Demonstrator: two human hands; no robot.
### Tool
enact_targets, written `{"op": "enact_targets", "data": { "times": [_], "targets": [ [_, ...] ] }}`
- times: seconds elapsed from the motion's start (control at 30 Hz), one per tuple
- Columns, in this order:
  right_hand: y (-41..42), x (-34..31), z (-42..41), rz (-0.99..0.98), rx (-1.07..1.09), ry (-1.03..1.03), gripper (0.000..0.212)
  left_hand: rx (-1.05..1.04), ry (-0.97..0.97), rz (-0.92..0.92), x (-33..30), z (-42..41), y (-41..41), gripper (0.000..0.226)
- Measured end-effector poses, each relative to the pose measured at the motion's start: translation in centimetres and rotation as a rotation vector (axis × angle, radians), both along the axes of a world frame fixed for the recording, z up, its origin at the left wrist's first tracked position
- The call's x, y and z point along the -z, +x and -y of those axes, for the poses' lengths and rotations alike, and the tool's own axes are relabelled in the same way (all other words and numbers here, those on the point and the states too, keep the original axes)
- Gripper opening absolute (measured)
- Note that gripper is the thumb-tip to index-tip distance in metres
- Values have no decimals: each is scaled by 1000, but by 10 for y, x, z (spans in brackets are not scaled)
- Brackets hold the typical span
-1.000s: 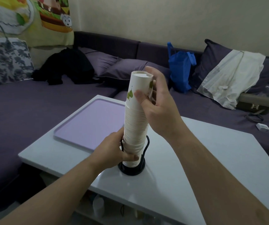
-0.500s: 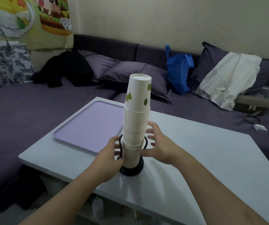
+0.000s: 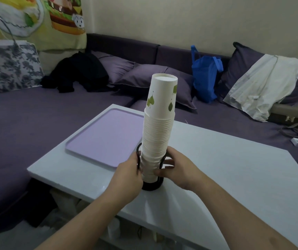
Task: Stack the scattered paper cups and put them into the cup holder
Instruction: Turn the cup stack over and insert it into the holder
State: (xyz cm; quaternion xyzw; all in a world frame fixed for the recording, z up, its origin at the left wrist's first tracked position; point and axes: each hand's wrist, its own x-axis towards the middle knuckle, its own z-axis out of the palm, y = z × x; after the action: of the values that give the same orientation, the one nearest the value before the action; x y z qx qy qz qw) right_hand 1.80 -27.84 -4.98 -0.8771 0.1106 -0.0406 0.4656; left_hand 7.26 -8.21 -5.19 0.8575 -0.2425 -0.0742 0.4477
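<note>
Now my tall stack of paper cups (image 3: 158, 134) stands upside down in the black cup holder (image 3: 150, 184), near the front edge of the white worktop (image 3: 225, 170). My left hand (image 3: 128, 175) is curled around the bottom of the stack and the holder's black wire on its left side. My right hand (image 3: 178, 168) pinches the bottom cups from the right, with my fingertips (image 3: 158, 172) on the paper.

I think the stack could tip over. It is very tall and the holder only hugs the lowest part, so the top is free to sway. It leans a little already. If I let go too fast, or bump it with my arms, the cups could fall and roll off the worktop. The holder sits close to the edge, so a push could slide it off too. If I squeeze too hard, I could squash the soft bottom cups.

The holder has all the cups I can see in it, and the top cup has green leaves on it. The purple tray (image 3: 106, 139) beside it has nothing in it. The blue bag (image 3: 205, 78) on the sofa is too far away for me to see inside.
</note>
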Motion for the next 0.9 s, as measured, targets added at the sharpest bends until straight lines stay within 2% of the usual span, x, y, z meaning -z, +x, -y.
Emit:
{"op": "enact_targets", "data": {
  "times": [0.43,0.57,0.9],
  "targets": [
    [74,-36,-41,174,-22,-37,67,-108,118,46,-46,-22,83,34],
    [100,-25,-59,182,-16,6,67,-135,122,27,-40,-34,109,37],
    [143,10,-82,152,-17,13,66,-185,91,-25,1,-50,152,26]
  ]
}}
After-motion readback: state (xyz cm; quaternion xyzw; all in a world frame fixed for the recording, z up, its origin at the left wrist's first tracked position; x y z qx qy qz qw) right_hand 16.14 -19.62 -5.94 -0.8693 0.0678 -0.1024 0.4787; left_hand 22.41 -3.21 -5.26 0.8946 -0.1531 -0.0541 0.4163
